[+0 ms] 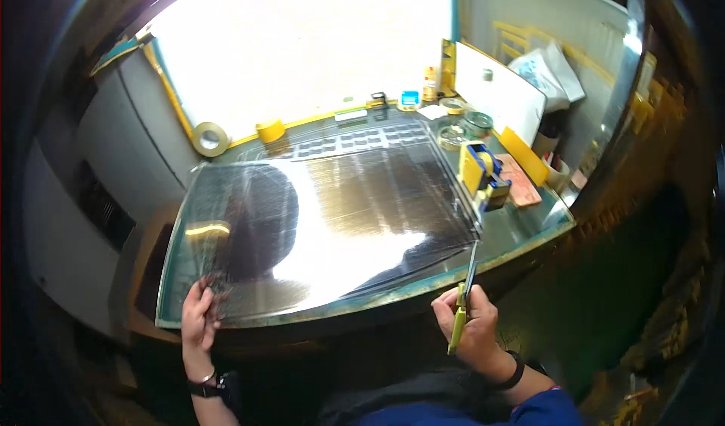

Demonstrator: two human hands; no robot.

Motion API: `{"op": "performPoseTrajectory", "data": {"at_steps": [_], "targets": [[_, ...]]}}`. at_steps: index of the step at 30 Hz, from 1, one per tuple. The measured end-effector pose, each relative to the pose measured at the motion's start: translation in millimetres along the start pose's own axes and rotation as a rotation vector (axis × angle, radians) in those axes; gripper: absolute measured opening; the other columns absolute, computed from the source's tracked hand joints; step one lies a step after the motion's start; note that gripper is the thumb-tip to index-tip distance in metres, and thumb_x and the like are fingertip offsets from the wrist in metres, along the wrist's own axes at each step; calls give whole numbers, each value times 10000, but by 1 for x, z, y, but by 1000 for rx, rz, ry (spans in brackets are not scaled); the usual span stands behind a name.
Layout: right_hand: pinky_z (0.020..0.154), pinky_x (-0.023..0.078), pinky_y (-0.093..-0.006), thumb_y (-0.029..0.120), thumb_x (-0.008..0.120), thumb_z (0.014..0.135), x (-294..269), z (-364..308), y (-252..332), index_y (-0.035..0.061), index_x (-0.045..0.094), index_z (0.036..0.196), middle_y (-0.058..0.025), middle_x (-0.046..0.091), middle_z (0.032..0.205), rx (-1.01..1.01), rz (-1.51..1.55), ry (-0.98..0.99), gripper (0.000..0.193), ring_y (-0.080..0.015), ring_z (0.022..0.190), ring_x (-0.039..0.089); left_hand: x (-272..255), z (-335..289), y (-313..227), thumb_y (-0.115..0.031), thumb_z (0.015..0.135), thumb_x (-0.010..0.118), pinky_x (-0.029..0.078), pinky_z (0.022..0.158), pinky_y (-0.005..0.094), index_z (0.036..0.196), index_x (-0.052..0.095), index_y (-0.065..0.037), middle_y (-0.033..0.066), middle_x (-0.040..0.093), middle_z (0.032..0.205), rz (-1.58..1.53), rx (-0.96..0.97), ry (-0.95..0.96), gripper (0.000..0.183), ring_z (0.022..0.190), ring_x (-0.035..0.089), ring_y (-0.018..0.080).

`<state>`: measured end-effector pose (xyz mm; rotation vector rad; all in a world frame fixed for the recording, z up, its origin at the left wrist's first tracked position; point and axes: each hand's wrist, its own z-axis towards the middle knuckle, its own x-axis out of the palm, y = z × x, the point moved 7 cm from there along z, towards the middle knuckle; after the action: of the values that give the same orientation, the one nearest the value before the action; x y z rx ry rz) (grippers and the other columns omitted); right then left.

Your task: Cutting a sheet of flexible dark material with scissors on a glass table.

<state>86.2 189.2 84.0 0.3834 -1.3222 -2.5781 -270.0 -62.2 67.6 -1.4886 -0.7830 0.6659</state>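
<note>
A large glossy dark sheet point(332, 214) lies flat across the worktop point(529, 233). The left hand point(199, 316) pinches the sheet's near left corner. The right hand point(472, 328) is closed in a full grip on a yellow-handled utility knife point(462, 305), blade tip at the sheet's near right corner. The step looks like trimming along the sheet's right edge; the next move calls for a steady draw while the left hand pins it. One sheet, one knife, and beyond the sheet one blue-and-yellow tape dispenser point(483, 173) and two yellow tape rolls point(210, 138).
</note>
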Motion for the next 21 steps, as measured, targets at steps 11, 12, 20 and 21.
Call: {"op": "performPoseTrajectory", "data": {"at_steps": [11,12,20,21], "targets": [[904,368,-388,125,656,686,96,40,-27,-104,409,1136,-292,486,1071,-334,-661,586,562,-390,1047,463,-116,-7,-20,-148,765,622,457,595,222,962,593,24,91,632,775,579,641,-672,263,635,577,102],[892,377,-390,117,658,680,96,45,-32,-89,420,1135,-290,496,1051,-274,-674,559,553,-399,1025,474,-141,-15,-15,-139,768,615,458,602,225,951,596,19,89,634,774,566,612,-750,243,644,578,100],[622,421,-337,61,390,868,103,41,14,-3,478,718,-92,499,746,-203,-443,236,185,-250,686,522,-356,-73,140,-139,730,555,455,774,371,1029,552,-62,152,597,952,945,-183,-1256,310,910,566,299],[736,449,-384,117,432,878,98,36,16,-16,499,767,-103,494,843,-277,-192,216,185,-303,874,540,-356,-69,151,-148,712,569,449,792,379,1046,542,-67,159,587,976,889,-270,-1224,345,934,555,298]]}}
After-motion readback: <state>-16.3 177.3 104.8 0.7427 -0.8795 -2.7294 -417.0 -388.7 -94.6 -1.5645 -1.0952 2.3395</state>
